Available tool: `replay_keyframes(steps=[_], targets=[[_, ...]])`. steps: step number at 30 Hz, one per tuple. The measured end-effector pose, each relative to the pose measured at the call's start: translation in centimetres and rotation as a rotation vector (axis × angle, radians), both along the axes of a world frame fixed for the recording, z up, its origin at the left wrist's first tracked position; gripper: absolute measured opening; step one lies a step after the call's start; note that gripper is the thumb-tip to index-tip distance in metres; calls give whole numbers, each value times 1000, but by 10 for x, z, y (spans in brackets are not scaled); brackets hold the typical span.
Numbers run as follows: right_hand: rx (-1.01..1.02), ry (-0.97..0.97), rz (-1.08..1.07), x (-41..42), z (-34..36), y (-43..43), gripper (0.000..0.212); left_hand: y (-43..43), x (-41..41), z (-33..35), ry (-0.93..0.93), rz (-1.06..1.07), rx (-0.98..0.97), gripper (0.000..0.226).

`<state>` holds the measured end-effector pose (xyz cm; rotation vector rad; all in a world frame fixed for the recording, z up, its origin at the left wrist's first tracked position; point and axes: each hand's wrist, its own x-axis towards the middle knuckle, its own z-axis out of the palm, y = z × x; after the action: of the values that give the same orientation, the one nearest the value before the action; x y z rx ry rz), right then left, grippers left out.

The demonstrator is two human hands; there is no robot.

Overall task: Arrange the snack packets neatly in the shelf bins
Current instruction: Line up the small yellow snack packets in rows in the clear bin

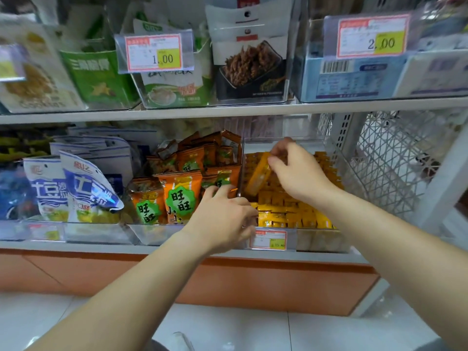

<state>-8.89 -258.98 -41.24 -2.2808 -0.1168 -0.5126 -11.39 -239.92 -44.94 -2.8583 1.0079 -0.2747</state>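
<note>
While both bare arms reach to the lower shelf (76, 245), blue-and-white packets (76, 188) stand leaning in the leftmost bin. Right of them, orange packets (182, 196) stand upright and crowded in the middle bin, with the rows at the far end messier. The left hand (225, 216) sits at the near left corner of the clear bin (316, 239), fingers curled over its front rim, gripping it, just beside the orange packets. Inside that bin, small yellow packets (291, 214) lie stacked in rows, filling it low. The right hand (296, 171) is above the pile toward the far left, fingertips pinching one yellow packet (258, 176), which is tilted on end and touches the bin's left wall. A price label (269, 239) is on the bin front, right of the left hand. A white mesh panel (392, 160) stands at far right.
</note>
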Motion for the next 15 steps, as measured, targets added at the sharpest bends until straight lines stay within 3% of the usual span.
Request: replay_keyframes(steps=[2, 4, 6, 8, 10, 11, 15], targets=[[208, 17, -21, -17, 0, -8, 8, -1, 2, 10, 50, -2, -162, 32], [387, -1, -6, -36, -3, -13, 12, -1, 4, 21, -34, -1, -391, 26], [387, -45, 6, -49, -5, -14, 15, -2, 3, 30, -143, 69, -624, 20], [385, -85, 37, -56, -4, -6, 17, -9, -3, 36, 64, 204, -969, 19], [395, -97, 143, -63, -3, 5, 19, -19, -9, 41, 512, 294, -1356, 32], [386, -90, 216, -66, -4, 10, 20, -22, -11, 43, 649, 307, -1471, 36], [405, -60, 290, -65, -3, 9, 14, -19, -12, 42, 734, 239, -1529, 38]])
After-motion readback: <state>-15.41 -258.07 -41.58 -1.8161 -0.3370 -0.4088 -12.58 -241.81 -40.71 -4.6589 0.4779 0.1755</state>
